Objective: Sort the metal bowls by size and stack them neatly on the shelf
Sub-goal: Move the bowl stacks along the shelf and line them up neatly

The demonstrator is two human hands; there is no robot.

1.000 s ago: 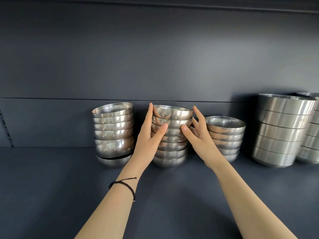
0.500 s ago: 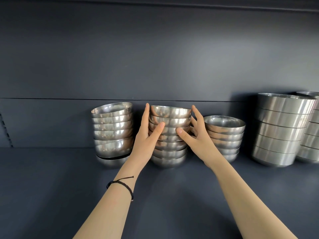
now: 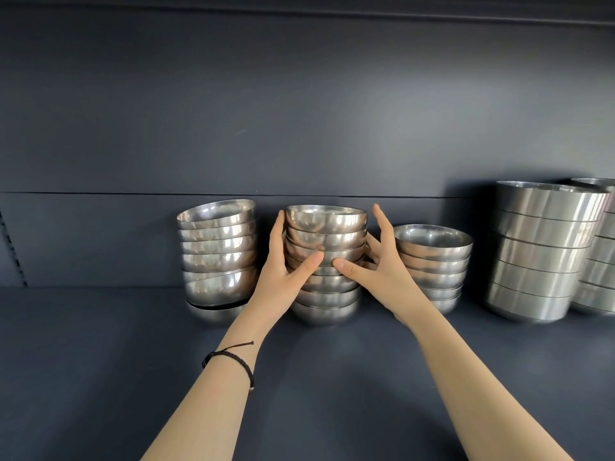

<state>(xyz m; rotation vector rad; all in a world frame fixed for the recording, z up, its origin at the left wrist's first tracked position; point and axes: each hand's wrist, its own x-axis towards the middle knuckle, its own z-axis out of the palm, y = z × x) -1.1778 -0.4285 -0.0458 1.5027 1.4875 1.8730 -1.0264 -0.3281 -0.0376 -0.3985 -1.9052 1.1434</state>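
Note:
Three stacks of small metal bowls stand at the back of a dark shelf (image 3: 100, 361). My hands flank the middle stack (image 3: 327, 224). My left hand (image 3: 283, 277) lies along its left side with straight fingers, thumb pressed on the front. My right hand (image 3: 382, 274) touches the right side with spread fingers, thumb on the front close to the left thumb, index finger raised clear of the top bowl. The left stack (image 3: 216, 241) leans, its lower bowls askew. The right stack (image 3: 432, 244) is shorter.
Two tall stacks of larger straight-walled metal bowls stand at the far right, one (image 3: 545, 247) in front and another (image 3: 602, 261) cut off by the frame edge. The dark back panel (image 3: 299, 128) rises right behind all stacks. A black cord bracelet (image 3: 229, 357) circles my left wrist.
The middle stack has shifted slightly left and stands straighter. My two thumbs have moved closer together on its front, and my right index finger has lifted away from the top bowl.

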